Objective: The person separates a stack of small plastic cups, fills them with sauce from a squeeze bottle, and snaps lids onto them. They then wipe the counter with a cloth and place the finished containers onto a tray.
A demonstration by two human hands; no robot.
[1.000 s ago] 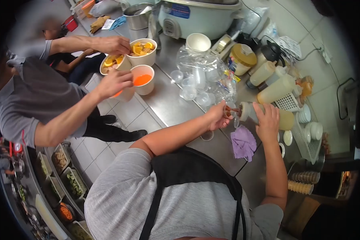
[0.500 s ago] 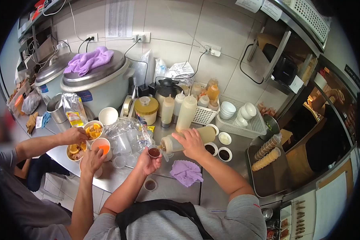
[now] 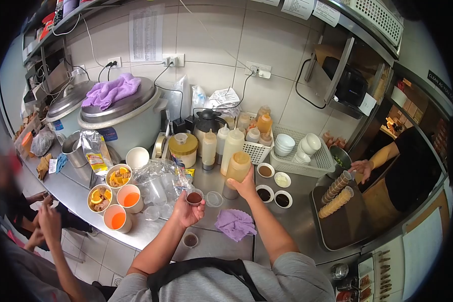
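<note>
My left hand [image 3: 187, 211], palm up, holds a small clear sauce cup [image 3: 195, 198] with dark reddish-brown sauce in it. My right hand [image 3: 244, 185] is wrapped around a squeeze bottle [image 3: 238, 166], a little right of the cup and apart from it. The bottle's nozzle does not show. Between the two hands lies a clear plastic lid [image 3: 215, 199]. A second sauce cup [image 3: 190, 240] with dark contents stands on the counter below my left hand. Just below my right hand is a crumpled purple cloth [image 3: 235, 225].
Paper bowls [image 3: 118, 218] with food or orange liquid stand left, beside clear plastic cups [image 3: 157, 190]. Squeeze bottles [image 3: 233, 146] and sauce bowls [image 3: 283, 199] stand ahead. A brown tray [image 3: 332, 229] holds stacked cups at right. Co-workers stand on both sides.
My right hand has swung the squeeze bottle away from the cup, from lying nearly level to steeply angled. The left co-worker's hands have withdrawn from the bowls. A hand now shows at right.
</note>
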